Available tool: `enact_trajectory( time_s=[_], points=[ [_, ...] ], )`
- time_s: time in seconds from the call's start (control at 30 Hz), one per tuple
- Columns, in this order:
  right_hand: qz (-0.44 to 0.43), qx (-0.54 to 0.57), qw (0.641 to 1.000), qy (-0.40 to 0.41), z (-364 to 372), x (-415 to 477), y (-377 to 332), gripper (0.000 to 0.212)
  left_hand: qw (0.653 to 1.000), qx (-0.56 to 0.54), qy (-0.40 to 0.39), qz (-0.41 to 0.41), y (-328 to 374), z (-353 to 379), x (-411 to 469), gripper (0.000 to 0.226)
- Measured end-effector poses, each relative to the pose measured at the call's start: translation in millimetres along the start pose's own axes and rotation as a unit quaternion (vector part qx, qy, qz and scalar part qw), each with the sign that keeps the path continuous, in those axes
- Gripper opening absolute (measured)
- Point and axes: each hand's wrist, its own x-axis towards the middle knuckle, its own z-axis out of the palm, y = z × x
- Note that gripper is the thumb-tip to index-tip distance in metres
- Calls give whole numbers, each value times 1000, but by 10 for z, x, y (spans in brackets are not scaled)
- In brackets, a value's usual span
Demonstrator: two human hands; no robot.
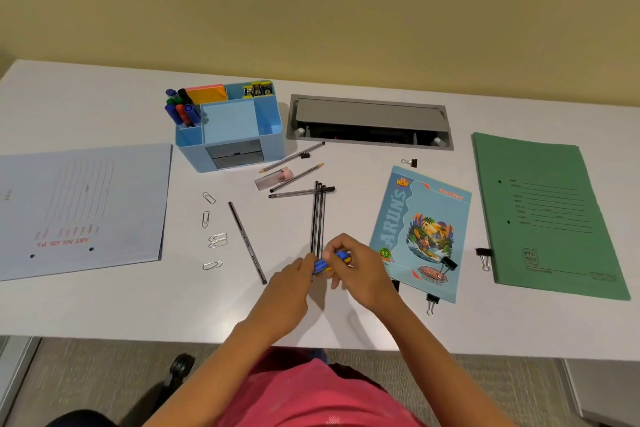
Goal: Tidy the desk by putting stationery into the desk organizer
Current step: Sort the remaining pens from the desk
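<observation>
Though the far organizer holds markers, left hand and right hand grip blue pens — pencils lie loose.

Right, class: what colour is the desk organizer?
Light blue; the desk organizer shows best in the head view.

notebook, pale blue cover: "arun's" in big letters running up the left side; "all new" in a burst at the top corner; "65" in a green circle low on the left. small red print elsewhere unreadable.
green folder: boxed "ptc" near the bottom; form lines too small.
pale folder: red print, upside down, "art no." legible, the rest unclear.
</observation>
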Motion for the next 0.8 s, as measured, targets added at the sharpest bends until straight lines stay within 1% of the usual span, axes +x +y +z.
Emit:
enact_trajectory(
  time_s=[0.1, 0.2, 0.3, 0.33, 0.4, 0.43, 0.5, 0.57, 0.6, 0.7, 0.8],
  points=[
    [-3, -23, 1000, -11, 34, 35, -34, 11, 1000, -23, 10, 9, -36, -17, 10, 35],
    [2, -26, 1000, 2, 55, 102, -52, 13, 996, -87, 13, -1, -102, -67, 12, 9],
    [16, -13, 1000, -24, 110, 218, -108, 9, 995, -88, 26, -39, -198, -98, 26, 11],
    [18, -4, 1000, -18, 129, 282, -137, 10, 993, -101, 35, -52, -220, -120, 26, 12],
    [8, -5, 999, 34, 144, 461, -176, 13, 985, -147, 51, -80, -269, -169, 24, 12],
    [-4, -23, 997, 73, 140, 576, -185, 13, 980, -164, 57, -95, -300, -197, 20, 13],
    [-31, -109, 982, 151, 103, 831, -176, 11, 972, -192, 63, -119, -367, -231, 1, 15],
    [-44, -188, 964, 185, 51, 1073, -127, 15, 965, -217, 68, -128, -428, -243, -21, 17],
    [-43, -210, 960, 178, 30, 1176, -97, 19, 963, -223, 70, -131, -453, -253, -28, 18],
    [-44, -272, 954, 122, 9, 1372, -7, 26, 961, -230, 65, -136, -514, -300, -42, 17],
    [-60, -372, 922, 85, 22, 1444, 52, 20, 962, -228, 59, -138, -550, -371, -56, 17]
  ],
)
